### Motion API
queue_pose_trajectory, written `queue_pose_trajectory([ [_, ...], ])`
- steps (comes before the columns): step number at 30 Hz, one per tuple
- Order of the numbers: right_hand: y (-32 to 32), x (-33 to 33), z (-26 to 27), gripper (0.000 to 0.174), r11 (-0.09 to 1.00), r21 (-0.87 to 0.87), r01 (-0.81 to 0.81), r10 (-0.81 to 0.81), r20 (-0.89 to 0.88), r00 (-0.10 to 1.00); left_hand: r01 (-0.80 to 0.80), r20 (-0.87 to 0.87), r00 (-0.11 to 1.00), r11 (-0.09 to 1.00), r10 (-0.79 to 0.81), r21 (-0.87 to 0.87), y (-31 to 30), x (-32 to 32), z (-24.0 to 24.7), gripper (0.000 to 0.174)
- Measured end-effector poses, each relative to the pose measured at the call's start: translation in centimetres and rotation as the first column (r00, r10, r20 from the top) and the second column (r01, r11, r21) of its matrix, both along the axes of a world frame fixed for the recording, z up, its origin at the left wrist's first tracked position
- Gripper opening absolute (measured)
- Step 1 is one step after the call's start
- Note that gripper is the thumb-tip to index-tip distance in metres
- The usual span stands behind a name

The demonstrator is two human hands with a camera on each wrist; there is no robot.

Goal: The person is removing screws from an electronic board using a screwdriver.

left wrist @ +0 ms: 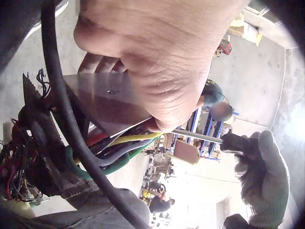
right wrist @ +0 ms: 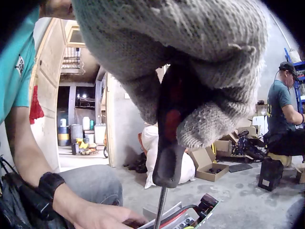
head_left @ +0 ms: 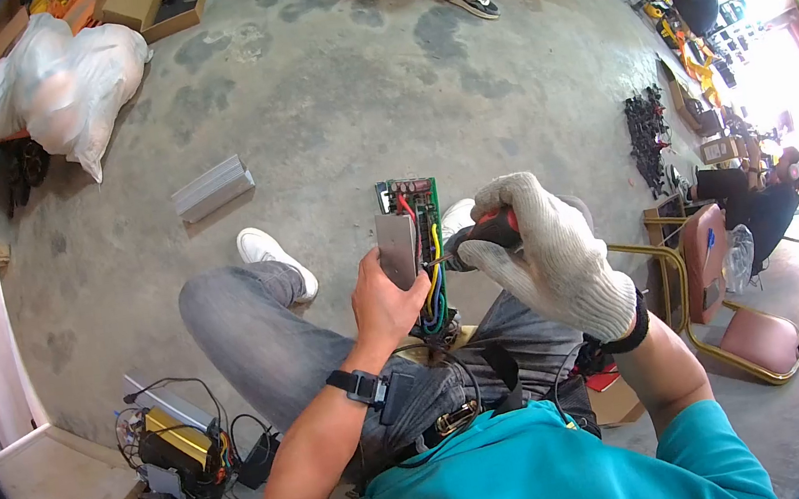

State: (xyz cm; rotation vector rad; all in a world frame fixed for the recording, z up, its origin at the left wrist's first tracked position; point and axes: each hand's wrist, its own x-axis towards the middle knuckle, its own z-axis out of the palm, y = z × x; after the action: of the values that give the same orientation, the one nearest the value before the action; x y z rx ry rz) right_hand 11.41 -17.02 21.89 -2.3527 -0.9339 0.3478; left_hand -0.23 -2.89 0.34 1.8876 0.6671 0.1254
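Note:
The bare left hand (head_left: 388,301) grips a grey metal plate (head_left: 398,250) against a green circuit board (head_left: 424,191) with red, yellow and blue wires. In the left wrist view its thumb lies on the plate (left wrist: 107,98), beside the wires (left wrist: 128,143). The right hand (head_left: 558,264), in a white knit glove, holds a black and red screwdriver (right wrist: 170,138), its shaft reaching to the plate's side. In the right wrist view gloved fingers (right wrist: 205,124) curl round the handle. The tip's exact contact is hidden.
A silver metal housing (head_left: 213,188) lies on the floor ahead. White bags (head_left: 60,87) stand at the upper left, a wired gold device (head_left: 177,440) at the lower left. Chairs (head_left: 760,340) are on the right. Other people sit or stand further off.

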Motion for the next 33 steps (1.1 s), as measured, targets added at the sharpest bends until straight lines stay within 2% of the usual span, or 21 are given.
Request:
queue_pose_trajectory([
  [5,-0.3,0.2,-0.5,0.047,0.999,0.049,-0.024,0.024,0.014,1.0,0.011,0.003,1.0,1.0,-0.011,0.009,0.1,-0.1,0.1,0.07],
  [13,0.0,-0.1,-0.3,0.045,0.999,0.034,-0.014,0.014,0.005,1.0,0.019,-0.005,1.0,1.0,-0.019,0.008,0.2,-0.1,0.2,0.069],
  [18,-0.3,-0.2,-0.4,0.045,0.999,0.031,-0.008,0.009,-0.022,1.0,0.03,-0.043,0.999,0.996,-0.034,-0.084,0.5,-0.1,0.5,0.072],
  [22,-0.9,-0.7,-0.6,0.045,0.995,0.096,0.008,-0.007,-0.012,1.0,0.018,-0.046,0.999,0.993,-0.023,-0.119,0.8,-0.1,0.2,0.071],
  [30,-1.8,-1.2,-1.8,0.041,0.976,0.192,0.103,-0.102,-0.015,0.995,-0.057,-0.035,0.998,0.978,0.051,-0.198,0.8,0.0,0.5,0.06],
  [32,-2.2,-1.0,-1.8,0.039,0.988,0.152,0.006,-0.015,0.061,0.998,-0.055,-0.051,0.998,0.978,0.045,-0.201,0.8,0.0,0.2,0.06],
  [33,-2.2,-1.0,-1.5,0.039,0.988,0.152,0.008,-0.017,0.059,0.998,-0.052,-0.065,0.997,0.977,0.04,-0.208,0.8,0.0,0.2,0.059],
])
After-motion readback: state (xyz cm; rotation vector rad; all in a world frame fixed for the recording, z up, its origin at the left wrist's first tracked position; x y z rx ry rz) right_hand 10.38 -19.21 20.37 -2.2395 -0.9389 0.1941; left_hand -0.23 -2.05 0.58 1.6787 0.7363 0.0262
